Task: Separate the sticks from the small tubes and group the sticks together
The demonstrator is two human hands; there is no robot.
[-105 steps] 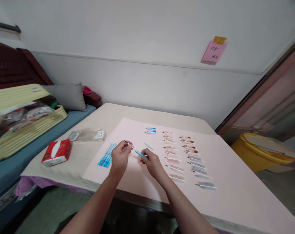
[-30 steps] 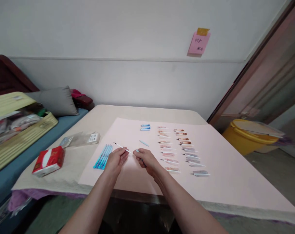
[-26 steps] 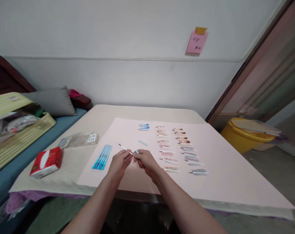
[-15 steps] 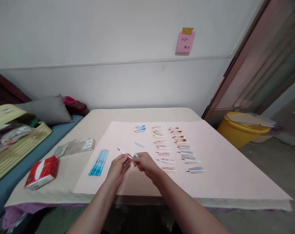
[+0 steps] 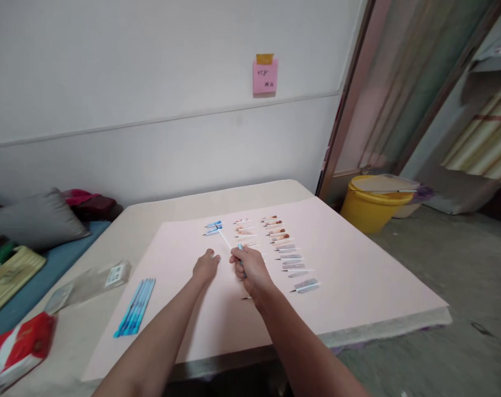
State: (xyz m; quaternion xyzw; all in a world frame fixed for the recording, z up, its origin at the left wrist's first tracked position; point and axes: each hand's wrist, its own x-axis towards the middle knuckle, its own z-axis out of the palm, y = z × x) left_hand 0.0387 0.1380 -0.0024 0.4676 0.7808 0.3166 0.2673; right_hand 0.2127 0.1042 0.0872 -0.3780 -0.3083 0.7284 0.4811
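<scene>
My right hand (image 5: 250, 270) is closed around a white pen refill (image 5: 224, 239), whose dark tip points up and away towards the blue pens. A light-blue pen part (image 5: 240, 247) also shows between its fingers. To the left, my left hand (image 5: 206, 267) is low over the pink sheet with its fingers curled; anything under them is hidden. Two blue pens with refills (image 5: 213, 229) lie beyond the hands. Right of them, pink-toned pens (image 5: 243, 229), brown-capped pens (image 5: 280, 237) and grey pens (image 5: 306, 285) lie in columns, partly covered by my right hand.
Several blue pens (image 5: 135, 307) lie side by side at the left of the pink sheet (image 5: 180, 320). A clear plastic pouch (image 5: 89, 284) and a red tissue pack (image 5: 21, 347) are on the table's left side. A yellow bucket (image 5: 364, 207) stands beyond the right edge.
The view has turned right. My hands have separated, and the right hand now has the white refill that was between them. My left hand covers about where a light-blue pen part lay.
</scene>
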